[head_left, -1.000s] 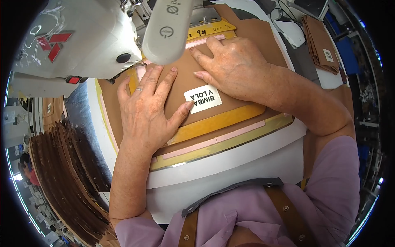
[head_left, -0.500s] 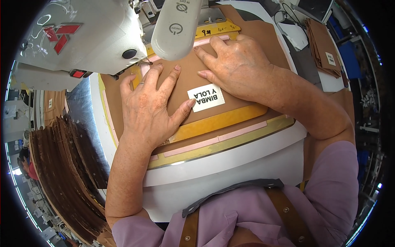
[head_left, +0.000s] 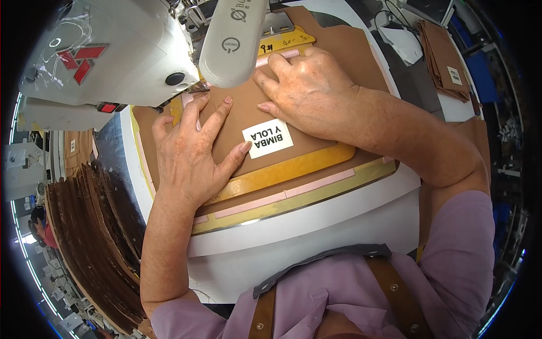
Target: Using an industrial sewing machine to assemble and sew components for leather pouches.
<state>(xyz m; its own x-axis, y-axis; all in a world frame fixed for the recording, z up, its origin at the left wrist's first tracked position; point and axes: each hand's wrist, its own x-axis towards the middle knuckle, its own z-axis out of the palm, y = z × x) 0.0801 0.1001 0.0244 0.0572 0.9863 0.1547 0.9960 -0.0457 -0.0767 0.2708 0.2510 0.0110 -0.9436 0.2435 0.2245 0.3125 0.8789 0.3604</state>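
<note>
A brown panel (head_left: 232, 125) lies flat under both hands, framed by a yellow template (head_left: 282, 173) with pink strips along its edges. A white label (head_left: 267, 139) with dark print sits on the panel. My left hand (head_left: 189, 155) rests on the panel's left part, fingers spread, its thumb tip at the label's edge. My right hand (head_left: 313, 93) presses the far right part with bent, parted fingers and grips nothing. The white sewing machine head (head_left: 130, 48) reaches over the far left edge of the panel. Its needle area lies just beyond my left fingertips.
A pale rounded lamp (head_left: 231, 56) hangs over the panel's far side. Stacked brown pieces (head_left: 96, 226) stand at the left. More brown panels (head_left: 443, 62) and a crumpled white piece (head_left: 402, 44) lie at the far right. White sheeting (head_left: 310, 237) borders the near edge.
The panel, its template and both hands have shifted a little to the left along the machine head. The view has also moved slightly. Both hands keep their spread pose.
</note>
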